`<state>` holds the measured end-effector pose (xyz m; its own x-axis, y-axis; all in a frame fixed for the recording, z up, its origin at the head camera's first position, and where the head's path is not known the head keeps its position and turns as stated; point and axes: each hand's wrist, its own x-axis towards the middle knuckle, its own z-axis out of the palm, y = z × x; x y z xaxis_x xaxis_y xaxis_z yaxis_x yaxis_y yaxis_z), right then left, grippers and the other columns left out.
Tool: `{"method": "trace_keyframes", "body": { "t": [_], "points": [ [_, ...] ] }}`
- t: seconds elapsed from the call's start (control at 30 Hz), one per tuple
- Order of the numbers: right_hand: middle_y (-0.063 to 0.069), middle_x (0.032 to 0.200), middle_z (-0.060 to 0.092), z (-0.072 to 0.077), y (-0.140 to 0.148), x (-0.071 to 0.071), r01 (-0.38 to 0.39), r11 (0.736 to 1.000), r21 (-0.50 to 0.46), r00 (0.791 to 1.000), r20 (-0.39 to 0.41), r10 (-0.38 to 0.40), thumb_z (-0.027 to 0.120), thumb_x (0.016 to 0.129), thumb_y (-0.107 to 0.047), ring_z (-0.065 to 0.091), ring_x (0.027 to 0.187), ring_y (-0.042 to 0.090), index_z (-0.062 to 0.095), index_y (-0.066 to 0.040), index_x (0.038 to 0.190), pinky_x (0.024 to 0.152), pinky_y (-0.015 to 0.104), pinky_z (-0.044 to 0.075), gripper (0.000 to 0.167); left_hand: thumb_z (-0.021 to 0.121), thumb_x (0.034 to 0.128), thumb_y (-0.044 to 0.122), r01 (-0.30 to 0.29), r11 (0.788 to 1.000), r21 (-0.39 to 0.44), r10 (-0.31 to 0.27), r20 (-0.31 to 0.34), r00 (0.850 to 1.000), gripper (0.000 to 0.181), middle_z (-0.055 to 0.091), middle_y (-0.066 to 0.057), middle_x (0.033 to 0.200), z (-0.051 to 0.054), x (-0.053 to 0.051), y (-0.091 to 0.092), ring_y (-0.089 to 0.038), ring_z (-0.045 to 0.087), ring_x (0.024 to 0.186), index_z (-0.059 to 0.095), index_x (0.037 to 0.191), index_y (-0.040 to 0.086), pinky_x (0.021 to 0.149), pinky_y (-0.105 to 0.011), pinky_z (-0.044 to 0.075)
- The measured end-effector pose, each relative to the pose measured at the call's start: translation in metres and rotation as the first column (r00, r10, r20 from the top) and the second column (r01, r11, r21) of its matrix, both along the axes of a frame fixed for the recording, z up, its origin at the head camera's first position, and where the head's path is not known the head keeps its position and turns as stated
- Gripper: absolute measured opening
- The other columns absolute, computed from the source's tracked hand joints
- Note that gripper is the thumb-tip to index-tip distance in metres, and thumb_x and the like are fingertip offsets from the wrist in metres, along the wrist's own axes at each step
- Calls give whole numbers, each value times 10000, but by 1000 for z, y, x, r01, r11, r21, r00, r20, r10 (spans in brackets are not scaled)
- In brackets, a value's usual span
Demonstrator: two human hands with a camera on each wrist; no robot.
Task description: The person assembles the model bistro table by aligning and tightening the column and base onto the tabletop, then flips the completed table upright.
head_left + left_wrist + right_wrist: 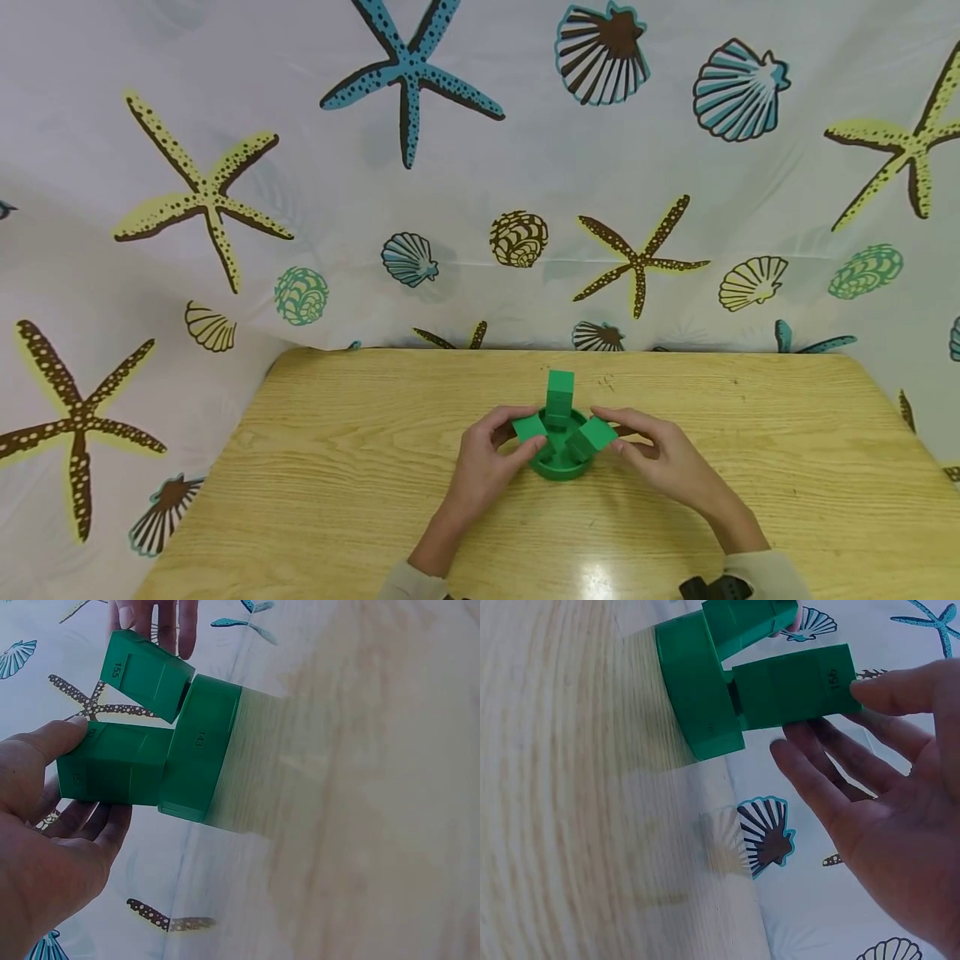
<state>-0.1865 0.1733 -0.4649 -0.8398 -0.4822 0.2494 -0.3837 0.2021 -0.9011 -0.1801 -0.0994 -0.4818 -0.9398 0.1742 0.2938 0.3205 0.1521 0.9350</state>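
A round green dish stands on the table with three green blocks rising from it. My left hand grips the left block, thumb on one side and fingers on the other, as the left wrist view also shows. The right block leans outward, pinched between the thumb and fingers of my right hand. At the back, a taller-looking block stands upright, touched by neither hand. Small dark numbers mark the dish's side wall and the right block. The blocks' lower ends are partly hidden by the dish rim.
The wooden table spreads out on both sides of the dish. Behind it and at the left hangs a white cloth printed with starfish and shells. A dark band sits at the right wrist.
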Motion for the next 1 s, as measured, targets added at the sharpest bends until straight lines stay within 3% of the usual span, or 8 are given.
{"method": "trace_keyframes", "body": {
  "t": [0.17, 0.3, 0.43, 0.63, 0.8, 1.0],
  "points": [
    [177, 1438, 577, 0, 2, -1, -5, 1000, 9, 1000, 1, 5, 595, 1044, -46, 542, 1320, 331, 599, -75, 1435, 952, 308, 557, 393, 773, 939, 117, 4, 1000, 6, -4, 0, 1000, 373, 658, -149, 1280, -1, 0, -1, -253, 664, 1152, 672, 1282, 10, 1009, -458, 530],
    [213, 1418, 580, 1, 2, -1, -9, 1000, -16, 1000, 5, 10, 618, 1032, -47, 556, 1311, 300, 609, -36, 1412, 967, 293, 544, 380, 775, 936, 108, 6, 1000, 10, -6, 2, 1000, 374, 656, -163, 1282, 0, 0, -1, -257, 665, 1147, 671, 1280, 6, 1007, -458, 531],
    [205, 1351, 624, 1, -1, -2, 6, 999, -45, 1000, 7, -6, 686, 992, -60, 599, 1273, 246, 639, -1, 1349, 989, 334, 536, 364, 777, 934, 110, 5, 1000, 10, -5, 5, 1000, 377, 656, -158, 1283, 1, 0, -1, -250, 665, 1145, 673, 1282, 11, 1007, -455, 531],
    [109, 1267, 668, 0, -10, -1, 53, 997, -53, 998, 45, -51, 774, 936, -116, 652, 1185, 227, 673, -60, 1277, 970, 381, 557, 360, 773, 938, 106, 9, 1000, 9, -9, -2, 1000, 380, 655, -164, 1283, 2, 0, 0, -253, 666, 1147, 668, 1289, 5, 1008, -460, 532],
    [96, 1262, 650, -3, -18, 1, 46, 999, -10, 998, -42, -46, 756, 955, -123, 639, 1126, 310, 633, -61, 1372, 931, 379, 580, 439, 775, 934, 98, 8, 1000, 12, -8, -5, 1000, 378, 655, -175, 1281, 1, 0, 0, -263, 667, 1149, 669, 1283, -5, 1010, -463, 529],
    [24, 1136, 653, -7, -26, 1, 94, 995, 41, 988, -126, -88, 764, 952, -154, 670, 1025, 255, 646, -89, 1382, 847, 367, 608, 450, 773, 935, 101, 2, 1000, 5, -2, -5, 1000, 370, 657, -169, 1276, -1, 0, 0, -262, 668, 1143, 672, 1277, 0, 1005, -450, 534]
  ]
}}
